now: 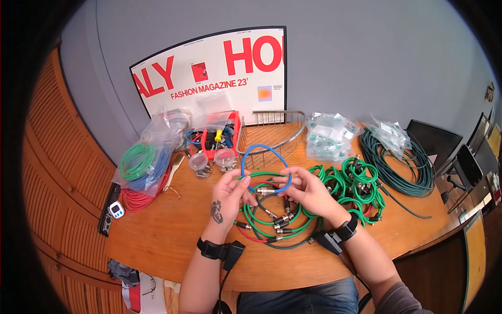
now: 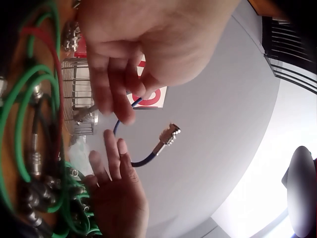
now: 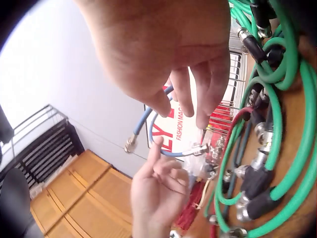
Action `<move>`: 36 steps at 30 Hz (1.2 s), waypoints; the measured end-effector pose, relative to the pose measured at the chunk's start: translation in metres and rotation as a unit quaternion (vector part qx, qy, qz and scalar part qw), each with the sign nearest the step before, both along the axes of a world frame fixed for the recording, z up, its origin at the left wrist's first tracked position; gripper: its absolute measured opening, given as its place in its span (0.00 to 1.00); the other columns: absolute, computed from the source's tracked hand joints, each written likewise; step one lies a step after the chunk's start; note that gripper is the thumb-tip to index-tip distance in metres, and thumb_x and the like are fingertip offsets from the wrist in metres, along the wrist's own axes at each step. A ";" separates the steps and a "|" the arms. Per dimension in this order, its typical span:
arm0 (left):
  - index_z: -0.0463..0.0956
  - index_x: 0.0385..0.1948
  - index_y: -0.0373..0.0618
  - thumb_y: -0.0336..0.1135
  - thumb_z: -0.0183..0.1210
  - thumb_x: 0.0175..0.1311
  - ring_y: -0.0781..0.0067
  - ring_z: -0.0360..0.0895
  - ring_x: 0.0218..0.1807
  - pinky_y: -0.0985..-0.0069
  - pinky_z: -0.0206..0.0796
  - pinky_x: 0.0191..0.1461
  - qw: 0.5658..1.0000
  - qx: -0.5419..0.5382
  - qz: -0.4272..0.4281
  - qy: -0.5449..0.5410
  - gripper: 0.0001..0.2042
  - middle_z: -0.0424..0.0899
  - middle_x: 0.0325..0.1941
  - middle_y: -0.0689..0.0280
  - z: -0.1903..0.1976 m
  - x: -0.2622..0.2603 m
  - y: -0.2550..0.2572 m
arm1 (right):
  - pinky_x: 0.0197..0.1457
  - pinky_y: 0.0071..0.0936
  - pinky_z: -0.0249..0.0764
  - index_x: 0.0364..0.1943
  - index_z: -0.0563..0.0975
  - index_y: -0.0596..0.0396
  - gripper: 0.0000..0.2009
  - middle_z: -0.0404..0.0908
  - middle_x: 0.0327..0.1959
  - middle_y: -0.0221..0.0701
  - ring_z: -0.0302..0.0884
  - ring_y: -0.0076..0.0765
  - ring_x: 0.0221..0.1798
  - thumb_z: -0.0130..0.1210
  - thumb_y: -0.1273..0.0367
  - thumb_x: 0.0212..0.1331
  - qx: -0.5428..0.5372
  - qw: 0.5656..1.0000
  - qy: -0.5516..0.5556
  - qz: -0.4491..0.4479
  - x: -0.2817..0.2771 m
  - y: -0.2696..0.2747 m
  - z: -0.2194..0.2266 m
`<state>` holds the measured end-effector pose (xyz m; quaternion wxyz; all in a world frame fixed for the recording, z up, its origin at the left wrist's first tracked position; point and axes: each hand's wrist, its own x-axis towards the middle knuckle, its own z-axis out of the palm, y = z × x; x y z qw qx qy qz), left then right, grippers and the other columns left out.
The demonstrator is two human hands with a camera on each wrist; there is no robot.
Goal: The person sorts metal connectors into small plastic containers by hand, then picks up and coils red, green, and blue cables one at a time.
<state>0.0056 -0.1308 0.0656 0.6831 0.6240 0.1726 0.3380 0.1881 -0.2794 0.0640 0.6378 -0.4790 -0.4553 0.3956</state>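
Observation:
A short blue cable (image 1: 266,147) is bent into an upright loop above the table, held between both hands. The left hand (image 1: 230,189) pinches the loop's left side between thumb and fingers. On the other side, the right hand (image 1: 309,192) pinches the cable near its lower right. Metal connectors on the cable's ends meet the eye near the loop's bottom; one connector (image 2: 169,136) sticks out free in the left wrist view. In the right wrist view two ends show, one connector (image 3: 130,144) standing clear of the fingers. Green cables (image 1: 251,213) with black-and-metal connectors lie beneath the hands.
More coiled green cables (image 1: 361,183) lie right of the hands. Behind stand a wire basket (image 1: 277,137), a red bin (image 1: 234,125) and small clear cups (image 1: 199,162). Bagged cables (image 1: 138,162) are left; plastic packets (image 1: 329,137) and a dark cable coil (image 1: 405,175) sit right.

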 end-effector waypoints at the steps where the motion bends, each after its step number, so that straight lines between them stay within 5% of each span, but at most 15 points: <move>1: 0.73 0.48 0.38 0.31 0.56 0.70 0.69 0.84 0.32 0.76 0.77 0.37 0.999 -0.034 -0.009 0.019 0.10 0.84 0.35 0.59 0.004 -0.001 -0.002 | 0.41 0.23 0.76 0.58 0.72 0.56 0.19 0.82 0.50 0.40 0.82 0.26 0.43 0.55 0.75 0.63 -0.048 0.987 -0.147 -0.045 -0.002 0.000 0.000; 2: 0.73 0.48 0.38 0.31 0.56 0.70 0.69 0.84 0.32 0.76 0.77 0.37 0.999 -0.034 -0.009 0.019 0.10 0.84 0.35 0.59 0.003 0.001 -0.004 | 0.38 0.25 0.76 0.55 0.76 0.57 0.17 0.83 0.48 0.43 0.84 0.29 0.40 0.58 0.72 0.62 -0.095 0.948 -0.291 -0.090 -0.005 -0.001 0.001; 4: 0.73 0.48 0.37 0.34 0.56 0.71 0.67 0.85 0.34 0.75 0.77 0.38 1.000 -0.008 0.003 -0.006 0.11 0.84 0.35 0.57 -0.001 0.006 -0.005 | 0.35 0.30 0.76 0.46 0.81 0.59 0.15 0.83 0.39 0.42 0.83 0.33 0.34 0.63 0.64 0.60 -0.068 0.927 -0.351 -0.112 -0.014 -0.004 0.007; 6: 0.73 0.48 0.37 0.35 0.56 0.71 0.66 0.85 0.34 0.75 0.77 0.37 0.998 -0.055 -0.004 -0.042 0.12 0.85 0.36 0.54 -0.009 0.007 -0.002 | 0.36 0.33 0.76 0.42 0.83 0.59 0.17 0.80 0.34 0.39 0.81 0.39 0.32 0.65 0.60 0.58 0.013 0.850 -0.495 -0.179 -0.021 -0.006 0.009; 11: 0.73 0.45 0.36 0.37 0.55 0.72 0.63 0.86 0.34 0.76 0.77 0.37 0.985 -0.160 -0.020 -0.063 0.12 0.85 0.38 0.52 -0.006 0.003 0.000 | 0.41 0.33 0.74 0.39 0.84 0.59 0.14 0.76 0.32 0.37 0.78 0.41 0.37 0.64 0.61 0.59 0.054 0.827 -0.515 -0.219 -0.023 -0.004 0.008; 14: 0.71 0.43 0.37 0.35 0.57 0.69 0.63 0.84 0.33 0.72 0.77 0.38 0.992 -0.122 0.029 -0.015 0.10 0.85 0.37 0.53 -0.006 0.005 -0.004 | 0.41 0.29 0.73 0.38 0.83 0.60 0.12 0.75 0.33 0.35 0.76 0.36 0.38 0.61 0.64 0.62 0.116 0.887 -0.399 -0.200 -0.021 0.001 -0.001; 16: 0.69 0.46 0.37 0.32 0.61 0.67 0.67 0.84 0.32 0.74 0.76 0.37 0.995 -0.080 0.047 -0.034 0.13 0.85 0.37 0.53 -0.004 0.006 -0.008 | 0.41 0.26 0.72 0.38 0.83 0.61 0.10 0.78 0.34 0.29 0.76 0.26 0.36 0.58 0.66 0.66 0.059 0.953 -0.265 -0.138 -0.020 0.002 -0.003; 19: 0.67 0.50 0.37 0.29 0.62 0.65 0.70 0.83 0.31 0.77 0.76 0.36 0.995 -0.065 0.066 -0.044 0.16 0.85 0.35 0.56 -0.009 0.012 -0.011 | 0.46 0.23 0.76 0.41 0.81 0.61 0.12 0.81 0.39 0.27 0.78 0.22 0.41 0.53 0.66 0.71 -0.015 0.987 -0.130 -0.092 -0.019 0.005 -0.010; 22: 0.68 0.50 0.37 0.28 0.60 0.66 0.72 0.83 0.29 0.78 0.75 0.32 0.998 -0.001 0.060 -0.029 0.14 0.85 0.36 0.58 -0.012 0.014 -0.014 | 0.43 0.19 0.76 0.46 0.80 0.60 0.11 0.83 0.37 0.25 0.78 0.17 0.38 0.55 0.67 0.70 0.005 0.996 -0.035 -0.078 -0.019 0.009 -0.016; 28: 0.72 0.50 0.33 0.25 0.58 0.68 0.75 0.82 0.28 0.81 0.76 0.30 0.988 0.110 0.106 -0.012 0.12 0.84 0.37 0.58 -0.019 0.017 -0.016 | 0.44 0.20 0.81 0.53 0.76 0.63 0.12 0.84 0.39 0.29 0.82 0.21 0.41 0.53 0.71 0.70 0.029 0.994 0.028 -0.098 -0.019 0.011 -0.016; 36: 0.74 0.55 0.32 0.24 0.56 0.69 0.76 0.82 0.27 0.81 0.77 0.30 0.996 0.058 0.065 -0.006 0.15 0.84 0.36 0.59 -0.021 0.017 -0.021 | 0.44 0.19 0.81 0.66 0.69 0.57 0.20 0.81 0.45 0.29 0.80 0.20 0.41 0.48 0.66 0.73 -0.001 0.995 -0.016 -0.093 -0.018 0.010 -0.020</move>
